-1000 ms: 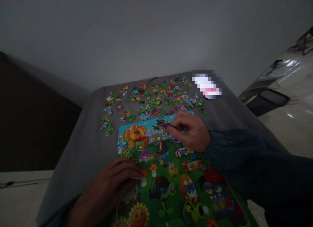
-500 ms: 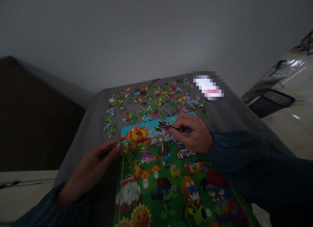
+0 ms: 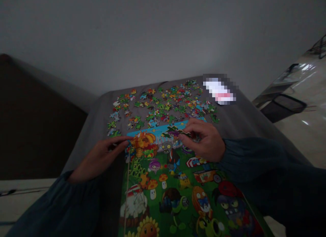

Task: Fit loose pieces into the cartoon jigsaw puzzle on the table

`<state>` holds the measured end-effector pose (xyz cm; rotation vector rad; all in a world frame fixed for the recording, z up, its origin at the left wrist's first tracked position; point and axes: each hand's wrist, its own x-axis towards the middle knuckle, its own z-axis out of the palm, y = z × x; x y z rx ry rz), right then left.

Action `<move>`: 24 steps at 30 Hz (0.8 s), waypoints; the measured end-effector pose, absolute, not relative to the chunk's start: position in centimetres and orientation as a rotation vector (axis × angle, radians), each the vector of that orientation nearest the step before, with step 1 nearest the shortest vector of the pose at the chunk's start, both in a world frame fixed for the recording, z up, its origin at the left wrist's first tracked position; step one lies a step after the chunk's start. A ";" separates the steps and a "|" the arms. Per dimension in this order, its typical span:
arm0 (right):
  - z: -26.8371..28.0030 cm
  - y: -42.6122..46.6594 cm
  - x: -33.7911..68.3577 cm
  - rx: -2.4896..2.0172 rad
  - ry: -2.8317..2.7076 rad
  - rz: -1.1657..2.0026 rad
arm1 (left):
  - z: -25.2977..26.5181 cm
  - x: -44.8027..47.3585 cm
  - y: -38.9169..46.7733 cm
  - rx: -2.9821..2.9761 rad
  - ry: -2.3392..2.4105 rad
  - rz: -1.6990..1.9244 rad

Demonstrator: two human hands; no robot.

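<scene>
1. Risk: the green piece (image 3: 185, 132) could have slipped or turned, since the right hand (image 3: 205, 138) had it only by thumb and fingertips, over the board's (image 3: 158, 130) top.
2. Risk: the blue piece (image 3: 129, 150) could have been nudged askew at the board's upper left corner; a push by the left hand (image 3: 95, 158) would have caused it.
3. Risk: the right sleeve (image 3: 254, 158) crossed above the board's right side; a low drag could have shifted pieces or the board.
4. Risk: dim light plus many greens; a mix-up of similar pieces looked possible.
5. Right hand: narrow pinch, green piece between thumb and fingers, other fingers curled. Piece's far end blended into the board art; its outline was unclear.
6. Left hand: thumb and index nearly together, fingertips at the blue piece. Gripped or just pressed, could not tell.
7. Board: on the grey cloth (image 3: 86, 138), directly in front of the wearer, between the two hands. Loose pieces (image 3: 163, 107) were scattered beyond its top edge, blurred phone (image 3: 219, 91) to their right.
</scene>
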<state>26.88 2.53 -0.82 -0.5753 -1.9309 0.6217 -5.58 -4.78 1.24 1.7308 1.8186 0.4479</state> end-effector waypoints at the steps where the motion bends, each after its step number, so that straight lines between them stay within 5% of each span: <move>1: -0.8 2.5 26.9 -0.587 -1.930 0.620 | 1.2 -5.4 -4.8 1.732 1.816 0.461; 24: -0.9 2.5 26.9 -0.578 -1.942 0.617 | 0.2 -6.0 -6.2 2.056 1.589 0.443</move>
